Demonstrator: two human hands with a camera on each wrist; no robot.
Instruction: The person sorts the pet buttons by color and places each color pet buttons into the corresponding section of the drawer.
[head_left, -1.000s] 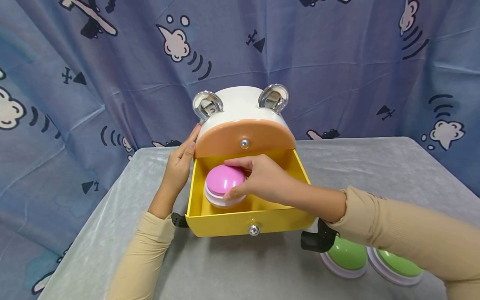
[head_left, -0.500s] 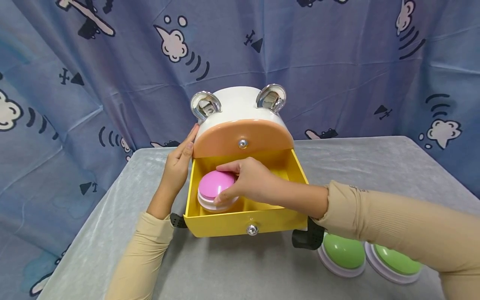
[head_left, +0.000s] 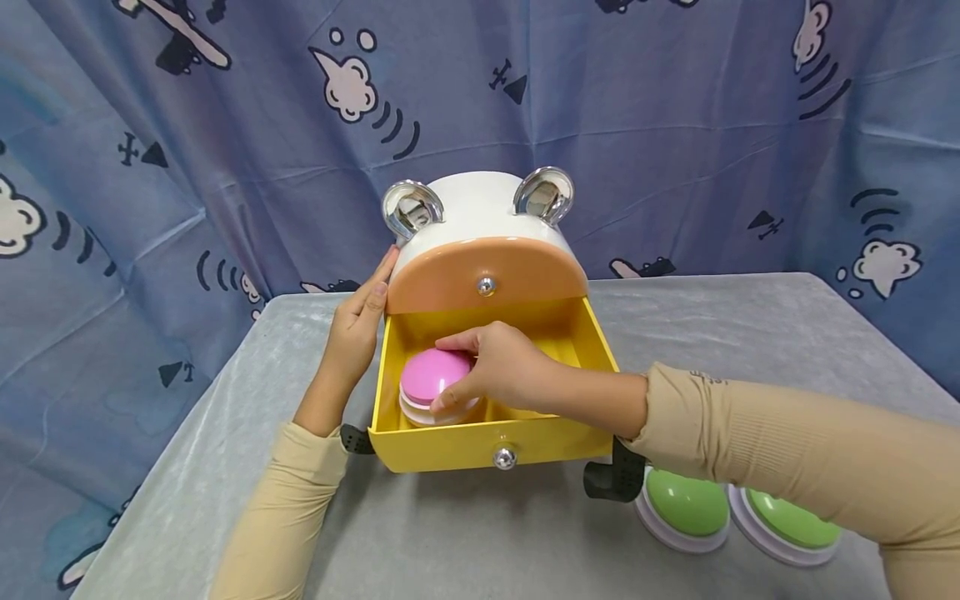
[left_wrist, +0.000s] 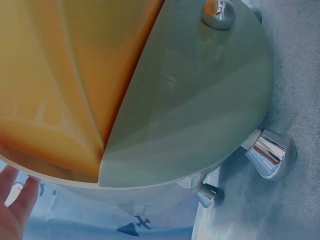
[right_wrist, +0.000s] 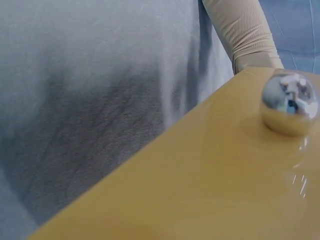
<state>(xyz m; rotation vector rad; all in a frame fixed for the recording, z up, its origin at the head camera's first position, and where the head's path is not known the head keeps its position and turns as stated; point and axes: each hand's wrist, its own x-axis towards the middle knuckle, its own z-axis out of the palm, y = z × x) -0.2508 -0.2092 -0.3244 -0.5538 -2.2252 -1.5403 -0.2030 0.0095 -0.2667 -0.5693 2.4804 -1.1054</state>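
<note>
A pink dome buzzer button [head_left: 435, 377] with a white base sits at the left of the pulled-out yellow drawer [head_left: 450, 452]. My right hand [head_left: 501, 367] pinches it, thumb at the near side and fingers at the far side. My left hand [head_left: 358, 329] rests against the left side of the small white drawer cabinet [head_left: 480, 200], fingers straight and thumb by the front edge. Above the yellow drawer, the orange drawer front [head_left: 480, 265] is closed. In the left wrist view my left fingertips touch the cabinet's rim [left_wrist: 75, 183]; the right wrist view hides my right hand behind the yellow drawer front [right_wrist: 200, 165].
Two green dome buzzer buttons, one [head_left: 687, 504] left of the other [head_left: 793, 521], lie on the grey cloth table [head_left: 480, 533] under my right forearm. Chrome ears [head_left: 543, 196] top the cabinet, and a round knob [head_left: 505, 457] sticks out of the yellow drawer. A patterned blue curtain [head_left: 675, 150] hangs behind.
My right hand has moved the pink buzzer button left and nearer to the drawer's front, then settled lower in that corner. My left hand has kept its place on the cabinet.
</note>
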